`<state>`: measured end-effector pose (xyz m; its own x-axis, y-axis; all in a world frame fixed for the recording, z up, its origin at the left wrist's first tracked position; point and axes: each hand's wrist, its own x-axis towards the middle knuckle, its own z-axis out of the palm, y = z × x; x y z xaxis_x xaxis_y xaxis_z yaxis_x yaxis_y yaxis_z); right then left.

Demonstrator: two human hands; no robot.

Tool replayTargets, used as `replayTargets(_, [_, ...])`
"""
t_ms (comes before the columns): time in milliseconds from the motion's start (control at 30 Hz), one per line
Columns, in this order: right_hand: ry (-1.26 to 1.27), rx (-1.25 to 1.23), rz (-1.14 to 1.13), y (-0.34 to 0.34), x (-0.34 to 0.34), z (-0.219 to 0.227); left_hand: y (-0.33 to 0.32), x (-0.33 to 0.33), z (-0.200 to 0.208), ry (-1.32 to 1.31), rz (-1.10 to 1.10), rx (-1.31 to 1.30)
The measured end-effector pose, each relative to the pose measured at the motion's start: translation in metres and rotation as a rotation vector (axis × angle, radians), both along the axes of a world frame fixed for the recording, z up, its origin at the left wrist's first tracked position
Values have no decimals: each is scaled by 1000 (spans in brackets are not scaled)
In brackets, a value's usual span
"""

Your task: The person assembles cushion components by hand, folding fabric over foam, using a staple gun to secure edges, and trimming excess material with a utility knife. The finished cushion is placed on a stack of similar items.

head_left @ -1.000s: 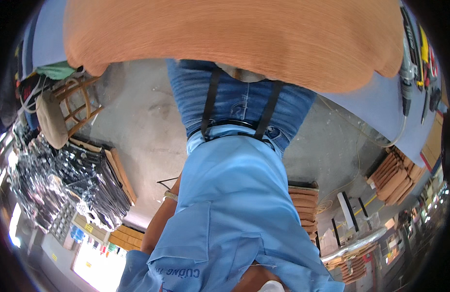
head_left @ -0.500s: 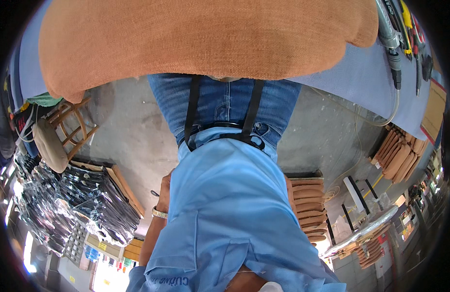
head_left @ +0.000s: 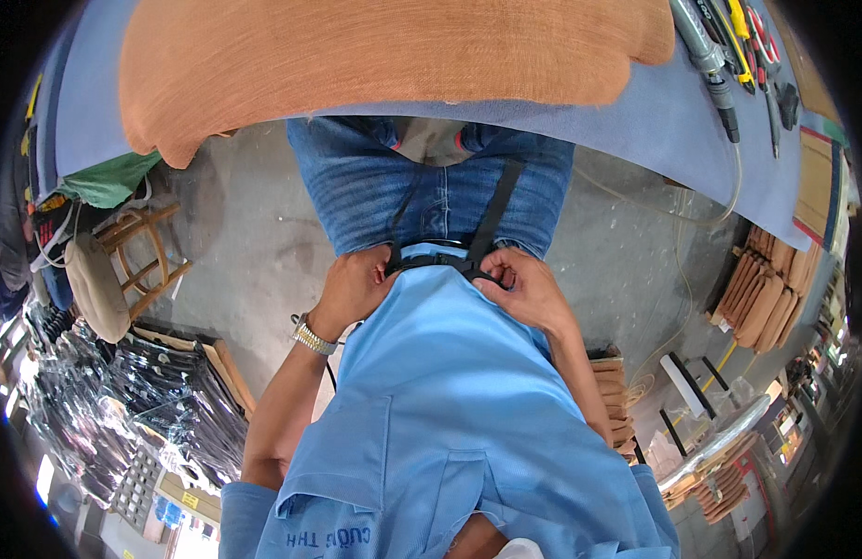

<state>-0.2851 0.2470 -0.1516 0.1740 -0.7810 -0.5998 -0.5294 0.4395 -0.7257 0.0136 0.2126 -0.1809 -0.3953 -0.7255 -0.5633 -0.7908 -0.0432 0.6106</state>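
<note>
Both of my hands are at my waist, over the hem of my light blue shirt. My left hand point(head_left: 355, 284), with a metal watch on its wrist, has its fingers curled at the black waist strap point(head_left: 437, 262); its fingertips are partly hidden. On the other side, my right hand point(head_left: 526, 287) pinches the same strap near where a loose black strap point(head_left: 502, 200) hangs over my jeans. Beyond my legs, an orange-brown fabric-covered cushion piece point(head_left: 394, 56) lies on the blue-grey worktable point(head_left: 599, 126), apart from both hands.
A corded grey power tool point(head_left: 699, 42) and several hand tools lie at the table's right. A wooden stool point(head_left: 137, 252) with a beige cushion point(head_left: 97, 287) stands left, near plastic-wrapped dark goods point(head_left: 184, 382). Stacked brown pieces point(head_left: 762, 296) are at right. A cable point(head_left: 683, 222) droops to the floor.
My hands have come up from beside my body to the waist strap and closed on it. The view has shifted, showing more floor under the table edge.
</note>
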Motion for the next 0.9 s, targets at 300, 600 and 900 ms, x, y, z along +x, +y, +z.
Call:
replayTargets(300, [-152,-28,-289,9,20,-16,0,-18,32,337,264,24])
replayTargets(600, [-56,-244,81,15,4,35,-3,-44,29,285,-175,-122])
replayTargets(900, [21,-123,-88,18,-10,22,8,-6,27,268,314,-284])
